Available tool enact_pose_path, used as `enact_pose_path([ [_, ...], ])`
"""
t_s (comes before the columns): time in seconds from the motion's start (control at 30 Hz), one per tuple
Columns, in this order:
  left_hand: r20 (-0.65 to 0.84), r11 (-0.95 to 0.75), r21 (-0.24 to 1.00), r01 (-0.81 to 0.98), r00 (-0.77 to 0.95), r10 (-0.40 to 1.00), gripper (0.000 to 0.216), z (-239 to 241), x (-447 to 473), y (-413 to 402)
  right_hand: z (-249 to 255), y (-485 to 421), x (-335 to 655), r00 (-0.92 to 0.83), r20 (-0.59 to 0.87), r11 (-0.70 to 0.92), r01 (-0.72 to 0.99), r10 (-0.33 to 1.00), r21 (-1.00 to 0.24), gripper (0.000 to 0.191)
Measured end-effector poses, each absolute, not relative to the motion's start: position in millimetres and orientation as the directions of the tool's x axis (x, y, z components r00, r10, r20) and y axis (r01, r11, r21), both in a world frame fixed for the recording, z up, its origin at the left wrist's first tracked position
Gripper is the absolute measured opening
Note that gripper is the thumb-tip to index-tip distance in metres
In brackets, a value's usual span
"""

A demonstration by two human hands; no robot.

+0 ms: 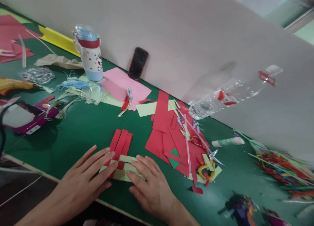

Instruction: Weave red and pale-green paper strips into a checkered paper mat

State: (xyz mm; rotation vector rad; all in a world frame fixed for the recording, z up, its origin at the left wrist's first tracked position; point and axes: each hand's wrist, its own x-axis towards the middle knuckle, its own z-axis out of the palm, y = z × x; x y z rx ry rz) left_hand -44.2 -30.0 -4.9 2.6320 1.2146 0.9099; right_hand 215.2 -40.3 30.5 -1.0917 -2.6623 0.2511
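Observation:
Red paper strips (120, 141) cross light green paper strips (122, 174) in a small woven piece near the table's front edge. My left hand (84, 175) lies over its left side, fingers stretched out, the tips touching where red and green strips cross. On the right end of the green strips rests my right hand (149, 180), its fingers apart and slightly bent. Both hands press on the paper without gripping it, and they cover parts of the weave. Right of the piece lies a pile of red paper (169, 137), with yellow-handled scissors (206, 170) on its near edge.
A clear plastic bottle (228, 95) and a phone (138, 63) lean on the grey partition (171, 33). Pink paper (120, 84) lies beside a patterned water bottle (92, 57). A glue stick (228, 141) is to the right. At left sits a purple device (31, 118).

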Motion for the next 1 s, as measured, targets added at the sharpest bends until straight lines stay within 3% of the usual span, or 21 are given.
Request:
enact_pose_path([
  [0.13, 0.401, -0.744, 0.221, 0.631, 0.637, 0.659, 0.054, -9, -37, -3, 28, -39, 209, -0.743, 0.090, 0.744, 0.640, 0.663, -0.192, 0.047],
  [0.33, 0.291, -0.766, 0.042, 0.642, 0.725, 0.624, 0.057, -23, -41, 10, 15, -44, 219, -0.745, 0.096, 0.748, 0.639, 0.660, -0.179, 0.051],
  [0.5, 0.293, -0.774, 0.016, 0.633, 0.737, 0.609, 0.060, -19, -44, 10, 18, -44, 224, -0.744, 0.082, 0.744, 0.642, 0.663, -0.184, 0.052],
  [0.67, 0.350, -0.724, 0.008, 0.690, 0.676, 0.649, 0.047, -13, -61, -3, 25, -42, 223, -0.722, 0.117, 0.729, 0.659, 0.682, -0.184, 0.049],
  [0.83, 0.329, -0.723, -0.024, 0.691, 0.688, 0.647, 0.047, -19, -75, -27, 20, -40, 222, -0.739, 0.113, 0.744, 0.641, 0.665, -0.190, 0.048],
  [1.0, 0.354, -0.723, 0.059, 0.689, 0.662, 0.660, 0.044, -22, -76, -27, 16, -37, 220, -0.738, 0.086, 0.738, 0.647, 0.670, -0.192, 0.046],
])
